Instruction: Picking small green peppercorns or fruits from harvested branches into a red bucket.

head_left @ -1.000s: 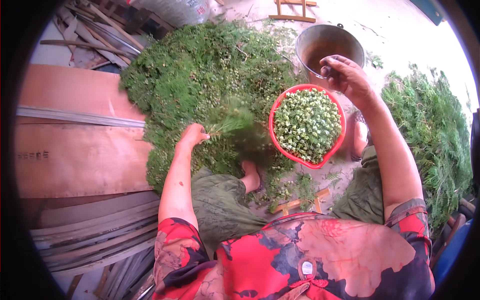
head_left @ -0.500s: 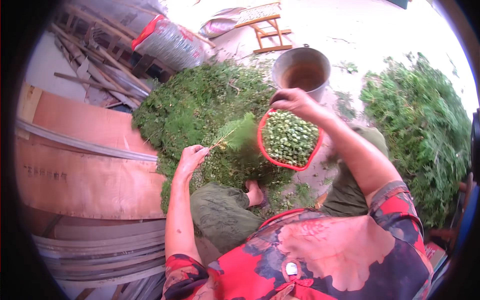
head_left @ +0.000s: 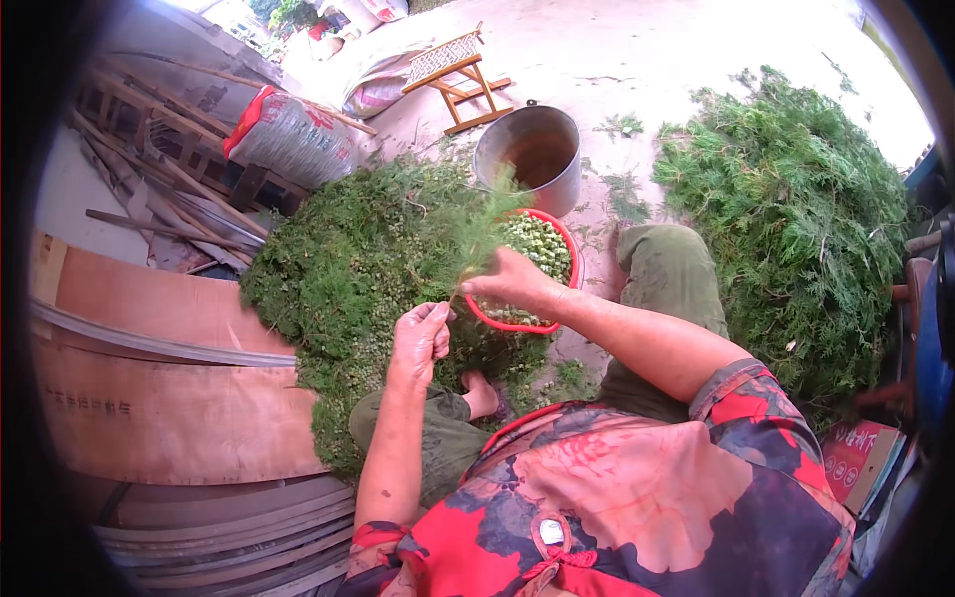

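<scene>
My left hand (head_left: 422, 336) is closed, pinching the stem end of a feathery evergreen sprig (head_left: 485, 221). Just above it, my right hand (head_left: 512, 279) is closed round the lower part of the same sprig, whose tip is smeared by motion. Behind the right hand stands a red-rimmed basket (head_left: 573, 261) filled with small pale green cones (head_left: 537, 242); hand and sprig cover part of it. A broad heap of evergreen cuttings (head_left: 343, 234) with small cones lies beneath and left of both hands.
A metal bucket (head_left: 569, 164) stands beyond the basket. At the right rises another heap of evergreen branches (head_left: 786, 199). Farther off are a folding stool (head_left: 458, 70) and a stuffed plastic sack (head_left: 293, 139). Wooden boards (head_left: 169, 418) lie at the left.
My right hand has come from above the basket's far rim down to the sprig. My left hand has moved right, bringing the sprig beside the basket. The view has shifted.
</scene>
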### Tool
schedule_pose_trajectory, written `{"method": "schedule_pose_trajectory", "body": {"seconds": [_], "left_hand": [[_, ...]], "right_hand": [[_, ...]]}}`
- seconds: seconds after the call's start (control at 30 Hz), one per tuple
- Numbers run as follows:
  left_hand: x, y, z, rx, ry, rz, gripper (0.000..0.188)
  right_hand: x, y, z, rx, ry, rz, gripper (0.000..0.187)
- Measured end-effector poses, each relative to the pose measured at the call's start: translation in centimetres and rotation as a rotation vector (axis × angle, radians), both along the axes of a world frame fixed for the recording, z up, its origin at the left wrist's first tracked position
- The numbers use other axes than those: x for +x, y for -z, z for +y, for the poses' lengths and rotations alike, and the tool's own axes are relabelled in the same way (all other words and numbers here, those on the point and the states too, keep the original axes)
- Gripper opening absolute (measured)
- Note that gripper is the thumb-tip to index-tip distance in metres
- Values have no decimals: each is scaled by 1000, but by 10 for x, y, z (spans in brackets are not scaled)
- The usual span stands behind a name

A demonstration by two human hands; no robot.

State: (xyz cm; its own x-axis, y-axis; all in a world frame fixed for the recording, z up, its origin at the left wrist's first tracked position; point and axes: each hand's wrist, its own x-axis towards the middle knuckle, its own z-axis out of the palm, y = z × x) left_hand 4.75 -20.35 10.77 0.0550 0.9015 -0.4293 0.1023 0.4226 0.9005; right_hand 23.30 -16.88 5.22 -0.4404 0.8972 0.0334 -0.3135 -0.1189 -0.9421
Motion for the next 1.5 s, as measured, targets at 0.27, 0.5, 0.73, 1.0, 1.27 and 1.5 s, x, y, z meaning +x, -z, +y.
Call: {"method": "schedule_pose_trajectory", "body": {"seconds": [0.27,0.5,0.73,1.0,1.27,1.5], "left_hand": [[28,22,-7,223,-67,254,18],[30,36,-6,399,-26,413,15],[29,17,0,0,-91,-130,19],[14,-1,0,-243,0,-585,21],[-24,-14,-15,-175,-21,-862,23],[-4,-3,-18,9,-2,-571,22]], "right_hand": [[-7,5,-5,-62,123,-130,37],[-18,21,11,312,361,-467,37],[-5,15,32,99,56,-280,34],[30,-11,48,-49,-322,-82,26],[49,-9,62,-377,82,383,6],[0,-20,5,-359,-311,246,26]]}}
